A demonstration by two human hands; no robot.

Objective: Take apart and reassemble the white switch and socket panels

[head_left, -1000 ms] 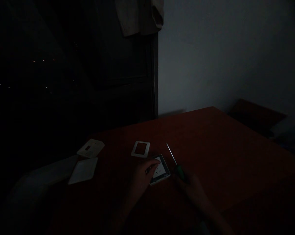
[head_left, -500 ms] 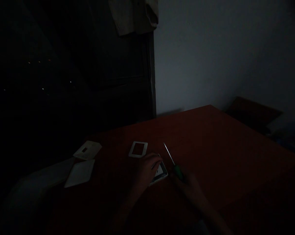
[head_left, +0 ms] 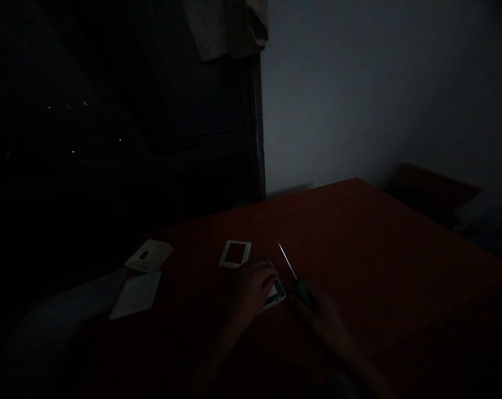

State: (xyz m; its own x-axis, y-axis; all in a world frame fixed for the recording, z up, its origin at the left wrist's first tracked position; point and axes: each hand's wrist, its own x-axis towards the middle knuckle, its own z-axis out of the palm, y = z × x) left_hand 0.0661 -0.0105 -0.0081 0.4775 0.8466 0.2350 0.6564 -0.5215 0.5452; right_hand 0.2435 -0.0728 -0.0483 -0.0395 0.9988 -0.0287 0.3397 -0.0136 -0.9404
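Observation:
The scene is very dark. My left hand (head_left: 251,291) lies over a white wall socket (head_left: 274,293) on the red table (head_left: 359,249), fingers curled round its edge and covering most of it. My right hand (head_left: 323,318) is closed round the green handle of a screwdriver (head_left: 294,277), whose thin metal shaft points up and left, past the socket's right side. A white square frame (head_left: 234,254) lies just beyond my left hand.
Two white cover plates lie at the table's left: one with a small slot (head_left: 148,255), one plain (head_left: 136,294). A pale flat object (head_left: 80,302) sits left of them. A dark door and hanging cloth (head_left: 226,27) stand behind; a dark low piece of furniture (head_left: 434,191) at right.
My left hand has slid further over the socket and closed on it, hiding most of its face. The right hand with the screwdriver has barely shifted.

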